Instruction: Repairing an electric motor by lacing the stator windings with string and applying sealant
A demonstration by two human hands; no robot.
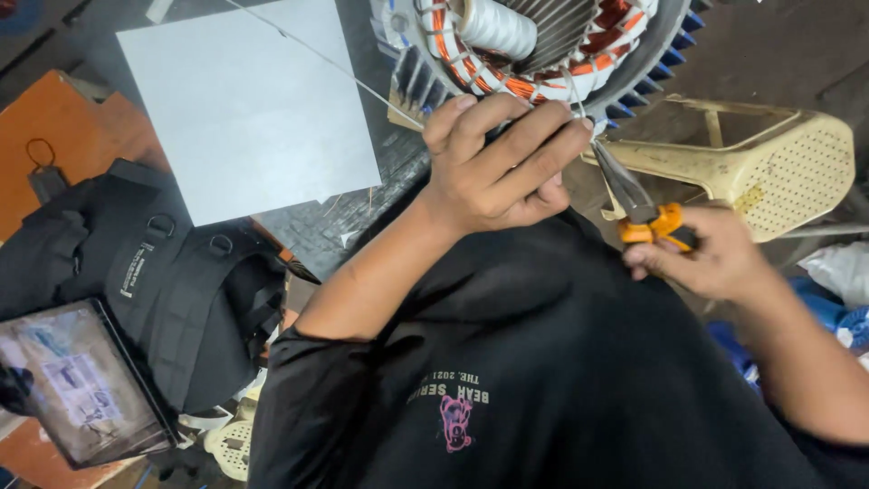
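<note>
Here, a person bends over a motor stator (552, 45), its orange copper windings laced with white tape, at the top of the view. The left hand (498, 158) presses against the stator's lower rim, fingers curled and pressed together over a thin white cord (326, 63) that runs off across a grey sheet (244, 109) on the counter (308, 226). The right hand (711, 258) has its grip closed around the orange handles of needle-nose pliers (634, 195), whose tips reach up to the windings. A yellowed plastic chair (778, 163) stands just beside it; a black bag (154, 281) lies at left.
</note>
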